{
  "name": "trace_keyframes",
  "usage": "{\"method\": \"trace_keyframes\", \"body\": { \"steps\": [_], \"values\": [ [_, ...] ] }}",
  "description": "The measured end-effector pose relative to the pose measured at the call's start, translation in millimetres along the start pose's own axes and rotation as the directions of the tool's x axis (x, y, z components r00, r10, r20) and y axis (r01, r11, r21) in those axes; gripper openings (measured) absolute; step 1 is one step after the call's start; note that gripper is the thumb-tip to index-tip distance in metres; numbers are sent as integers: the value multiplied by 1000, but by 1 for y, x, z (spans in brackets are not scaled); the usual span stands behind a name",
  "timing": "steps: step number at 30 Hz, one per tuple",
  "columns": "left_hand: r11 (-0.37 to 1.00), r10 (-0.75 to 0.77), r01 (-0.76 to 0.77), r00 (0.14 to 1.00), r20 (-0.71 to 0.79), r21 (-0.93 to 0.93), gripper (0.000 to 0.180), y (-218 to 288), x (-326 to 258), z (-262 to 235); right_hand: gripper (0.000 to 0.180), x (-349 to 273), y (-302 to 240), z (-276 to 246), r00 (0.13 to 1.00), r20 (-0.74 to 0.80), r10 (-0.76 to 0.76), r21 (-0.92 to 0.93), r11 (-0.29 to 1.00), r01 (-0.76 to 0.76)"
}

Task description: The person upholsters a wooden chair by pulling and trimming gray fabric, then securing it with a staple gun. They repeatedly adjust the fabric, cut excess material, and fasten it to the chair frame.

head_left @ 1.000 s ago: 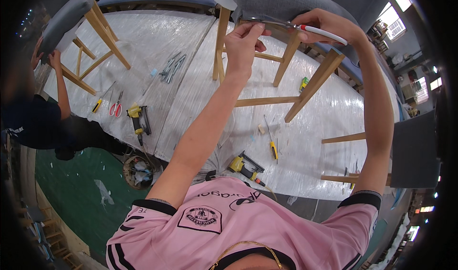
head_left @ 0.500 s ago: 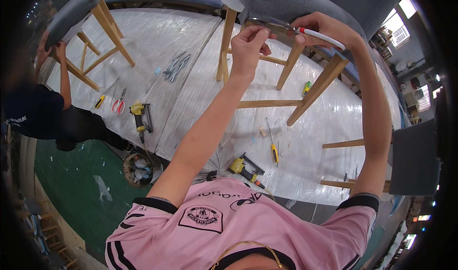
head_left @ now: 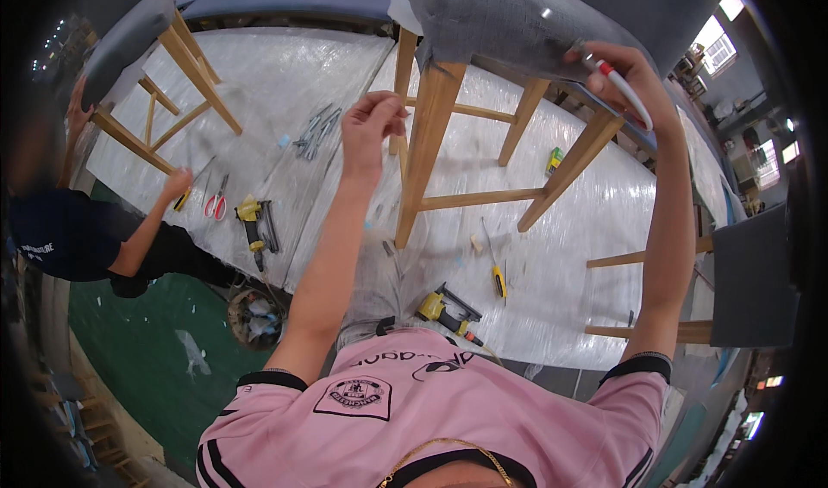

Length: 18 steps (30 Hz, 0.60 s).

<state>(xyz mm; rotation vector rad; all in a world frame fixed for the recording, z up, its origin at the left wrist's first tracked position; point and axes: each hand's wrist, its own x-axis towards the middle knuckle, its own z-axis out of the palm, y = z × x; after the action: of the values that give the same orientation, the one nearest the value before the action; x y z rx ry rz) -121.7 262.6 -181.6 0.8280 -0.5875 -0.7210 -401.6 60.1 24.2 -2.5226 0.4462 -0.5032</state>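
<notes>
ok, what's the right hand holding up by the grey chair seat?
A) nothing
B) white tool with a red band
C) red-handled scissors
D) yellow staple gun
B: the right hand grips a slim white tool with a red band at the grey chair seat; the yellow staple gun lies on the table.

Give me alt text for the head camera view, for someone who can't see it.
A person in a pink shirt raises both hands to a grey upholstered chair with wooden legs on a plastic-covered table: the right hand grips a white, red-tipped tool, the left hand is pinched near a leg. Hand tools lie around; another person works at left.
</notes>
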Motion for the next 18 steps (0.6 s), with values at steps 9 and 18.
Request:
{"method": "trace_keyframes", "body": {
  "steps": [9, 18],
  "values": [
    [816, 167, -172, 984, 60, 552, 25, 30, -46, 46, 50, -47, -6, 23, 978, -199, 66, 288, 958, -6],
    [764, 342, -360, 930, 137, 535, 19, 31, -46, 39, 48, -43, -2, 22, 975, -192, 116, 273, 960, -61]
  ]
}}
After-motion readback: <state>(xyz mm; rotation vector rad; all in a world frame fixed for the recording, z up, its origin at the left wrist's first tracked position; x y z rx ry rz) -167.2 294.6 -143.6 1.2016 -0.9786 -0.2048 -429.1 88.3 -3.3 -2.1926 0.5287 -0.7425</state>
